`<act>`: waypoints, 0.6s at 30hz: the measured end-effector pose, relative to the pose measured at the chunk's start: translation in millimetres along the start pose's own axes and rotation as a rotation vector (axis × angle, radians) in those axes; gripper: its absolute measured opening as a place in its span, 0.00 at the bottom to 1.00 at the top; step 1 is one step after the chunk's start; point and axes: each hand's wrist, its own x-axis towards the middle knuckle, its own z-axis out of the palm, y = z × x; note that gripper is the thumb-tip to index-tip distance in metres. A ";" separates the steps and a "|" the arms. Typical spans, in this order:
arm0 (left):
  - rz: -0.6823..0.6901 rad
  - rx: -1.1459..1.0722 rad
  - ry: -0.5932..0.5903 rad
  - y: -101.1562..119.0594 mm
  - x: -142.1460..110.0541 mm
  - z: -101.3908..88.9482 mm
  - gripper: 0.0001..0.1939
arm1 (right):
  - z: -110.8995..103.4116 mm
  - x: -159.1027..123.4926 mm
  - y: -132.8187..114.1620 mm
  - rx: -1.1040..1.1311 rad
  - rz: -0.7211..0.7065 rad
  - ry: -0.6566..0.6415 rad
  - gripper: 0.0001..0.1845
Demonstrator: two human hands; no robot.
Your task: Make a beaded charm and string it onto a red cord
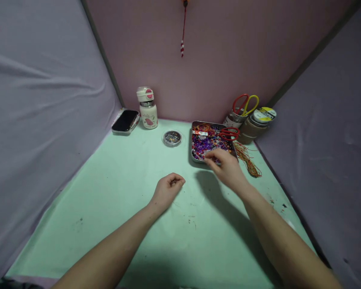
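At six o'clock, the curled left hand [165, 192] half hides its tiny speckled contents [173, 183], too small to identify. At four, the right hand [227, 166] covers the near right part of the rectangular metal tin [191, 146]; whether its fingertips pinch anything is unclear. Both bare forearms [117, 241] run off the bottom edge, at seven and five. At twelve, the top edge crops the thin red hanging cord [184, 22]. At two, a cylindrical labelled jar [232, 121] conceals the blades below red and yellow looped handles [252, 97]. At eight, a dark patterned object [18, 284] is cut off.
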 end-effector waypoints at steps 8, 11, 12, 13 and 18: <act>-0.022 -0.017 0.014 1.4 -0.7 -0.4 0.09 | 0.7 55.5 51.5 -0.553 0.251 -0.315 0.10; -0.024 -0.030 0.016 0.3 -0.5 -0.5 0.09 | 11.9 56.7 55.2 -0.582 0.256 -0.359 0.11; -0.026 -0.035 0.012 0.0 -0.5 -0.4 0.09 | 14.2 56.7 56.0 -0.590 0.249 -0.366 0.11; -0.031 -0.040 0.010 0.0 -0.7 -0.3 0.09 | 15.8 56.8 56.9 -0.598 0.246 -0.374 0.11; -0.063 -0.038 0.005 1.7 -1.5 -0.3 0.08 | 19.3 60.3 62.9 -0.610 0.273 -0.436 0.10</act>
